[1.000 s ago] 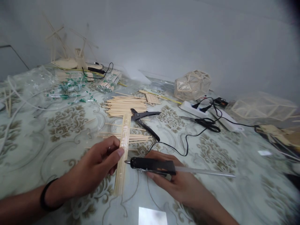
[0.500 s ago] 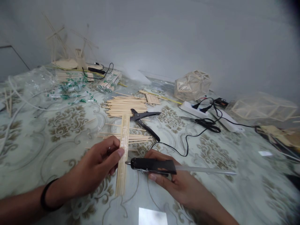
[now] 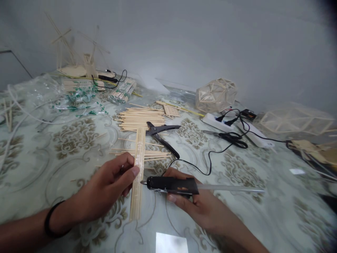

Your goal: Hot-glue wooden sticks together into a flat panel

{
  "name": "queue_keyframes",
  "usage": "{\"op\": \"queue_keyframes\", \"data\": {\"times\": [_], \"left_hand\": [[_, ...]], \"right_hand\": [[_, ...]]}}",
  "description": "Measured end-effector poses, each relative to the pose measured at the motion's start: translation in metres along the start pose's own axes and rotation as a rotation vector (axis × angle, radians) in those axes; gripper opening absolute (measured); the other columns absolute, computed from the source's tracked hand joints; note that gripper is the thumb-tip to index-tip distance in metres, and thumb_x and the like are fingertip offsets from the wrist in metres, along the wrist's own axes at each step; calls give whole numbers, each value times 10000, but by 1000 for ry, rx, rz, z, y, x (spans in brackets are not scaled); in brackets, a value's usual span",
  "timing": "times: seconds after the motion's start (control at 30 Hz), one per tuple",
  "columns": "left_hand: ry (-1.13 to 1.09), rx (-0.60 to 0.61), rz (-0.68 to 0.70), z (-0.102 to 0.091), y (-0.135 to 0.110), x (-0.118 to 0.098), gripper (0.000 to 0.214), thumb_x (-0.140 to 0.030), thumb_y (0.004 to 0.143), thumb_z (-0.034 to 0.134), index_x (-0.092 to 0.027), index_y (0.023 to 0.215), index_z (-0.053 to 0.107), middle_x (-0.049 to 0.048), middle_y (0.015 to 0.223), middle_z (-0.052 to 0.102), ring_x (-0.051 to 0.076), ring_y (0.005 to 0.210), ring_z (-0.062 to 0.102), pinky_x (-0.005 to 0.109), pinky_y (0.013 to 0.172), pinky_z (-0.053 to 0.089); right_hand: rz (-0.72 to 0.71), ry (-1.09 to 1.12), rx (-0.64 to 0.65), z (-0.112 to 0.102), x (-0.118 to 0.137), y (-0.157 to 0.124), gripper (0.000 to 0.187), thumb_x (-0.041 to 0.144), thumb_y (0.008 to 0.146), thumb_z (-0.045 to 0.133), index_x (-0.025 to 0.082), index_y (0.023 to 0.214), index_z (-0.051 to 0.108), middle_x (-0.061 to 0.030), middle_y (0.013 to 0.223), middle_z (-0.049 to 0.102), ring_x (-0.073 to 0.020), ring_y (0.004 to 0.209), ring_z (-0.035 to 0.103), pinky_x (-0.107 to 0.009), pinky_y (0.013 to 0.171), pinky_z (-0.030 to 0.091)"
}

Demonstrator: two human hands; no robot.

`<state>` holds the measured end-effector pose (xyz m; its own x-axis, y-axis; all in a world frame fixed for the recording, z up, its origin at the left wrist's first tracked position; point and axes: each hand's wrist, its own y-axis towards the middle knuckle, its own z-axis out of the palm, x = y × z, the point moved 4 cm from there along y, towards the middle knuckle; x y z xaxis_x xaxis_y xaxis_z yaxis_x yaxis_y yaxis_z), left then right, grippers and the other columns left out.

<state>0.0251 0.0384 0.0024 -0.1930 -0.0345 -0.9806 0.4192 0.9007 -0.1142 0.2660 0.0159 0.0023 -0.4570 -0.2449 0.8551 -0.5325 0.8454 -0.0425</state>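
A narrow panel of bamboo sticks (image 3: pixel 138 154) lies lengthwise on the patterned tablecloth (image 3: pixel 71 140), near the front; its left edge is pinched by the left hand (image 3: pixel 110 186), fingers closed on it; a black glue gun (image 3: pixel 171 185) is gripped in the right hand (image 3: pixel 202 209), its nozzle just beside the panel's right edge; gluing is judged the step in hand; a next move would call for a steadied panel and an evenly drawn nozzle; black cutters (image 3: pixel 160 135) lie farther off.

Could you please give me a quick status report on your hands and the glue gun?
Left hand grips stick strip. Right hand holds glue gun, nozzle at strip's edge. Pliers and loose sticks lie beyond.
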Motion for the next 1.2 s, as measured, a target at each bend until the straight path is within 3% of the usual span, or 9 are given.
{"op": "queue_keyframes", "data": {"times": [0.37, 0.67, 1.1, 1.2], "left_hand": [[-17, 19, -38, 2, -1, 2, 404, -581, 1046, 573, -229, 848, 557, -69, 648, 525, 111, 581, 500, 224, 553, 439], [-22, 33, -48, 3, -3, 7, 436, -613, 1053, 575, -230, 847, 545, -70, 648, 520, 107, 581, 488, 222, 549, 424], [-15, 48, -35, 3, -3, 8, 453, -626, 1070, 562, -232, 847, 560, -53, 682, 555, 122, 606, 525, 246, 572, 450], [-12, 44, -26, 1, -4, 9, 441, -622, 1084, 546, -236, 873, 570, -49, 708, 573, 128, 627, 541, 257, 596, 463]], "right_hand": [[67, 66, -10, 1, -1, 1, 227, 469, 1064, 609, 256, 991, 575, -48, 972, 662, -268, 903, 660, -397, 793, 528], [105, 49, -2, 2, -6, -2, 252, 504, 1063, 599, 251, 1063, 604, -93, 1093, 725, -307, 1041, 711, -468, 931, 571], [69, 7, -70, -2, -9, -4, 264, 501, 1059, 622, 246, 1123, 647, -112, 1127, 748, -347, 1134, 732, -518, 990, 587], [34, 4, -71, -2, -7, -2, 249, 502, 1070, 613, 255, 1050, 634, -85, 1030, 728, -330, 1060, 733, -483, 918, 597]]}}
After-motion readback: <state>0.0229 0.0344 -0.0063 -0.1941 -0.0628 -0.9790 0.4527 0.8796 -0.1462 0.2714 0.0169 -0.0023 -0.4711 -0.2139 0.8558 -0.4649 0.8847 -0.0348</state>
